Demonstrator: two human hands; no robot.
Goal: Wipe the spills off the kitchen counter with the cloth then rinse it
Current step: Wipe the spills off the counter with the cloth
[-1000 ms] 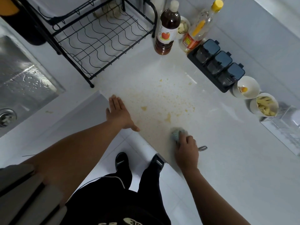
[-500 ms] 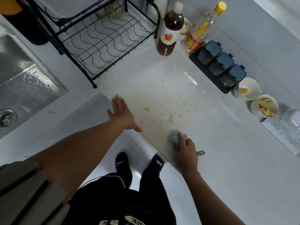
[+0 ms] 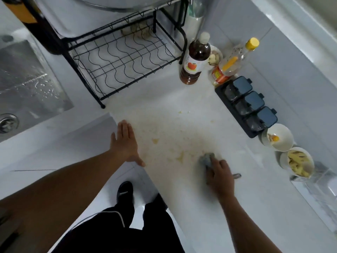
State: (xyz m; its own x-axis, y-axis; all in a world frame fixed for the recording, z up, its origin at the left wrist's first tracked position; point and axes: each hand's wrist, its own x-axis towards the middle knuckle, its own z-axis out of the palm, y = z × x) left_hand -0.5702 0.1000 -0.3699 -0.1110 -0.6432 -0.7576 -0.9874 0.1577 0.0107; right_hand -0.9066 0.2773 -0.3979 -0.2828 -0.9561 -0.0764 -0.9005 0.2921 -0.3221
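Gripping a grey-blue cloth (image 3: 206, 158) under the curled fingers (image 3: 214, 166) of the right hand (image 3: 218, 177), pressed on the table (image 3: 200, 207), barely shifted since a second ago. Yellow spills (image 3: 179, 156) just left of the fingers, unwiped. Left hand (image 3: 124, 143) flat, holding nothing. Wiping hardly begun.

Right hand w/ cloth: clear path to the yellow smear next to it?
Probably yes. The right hand holds the cloth beside the yellow smear; only counter lies between, and the left hand rests flat farther off.
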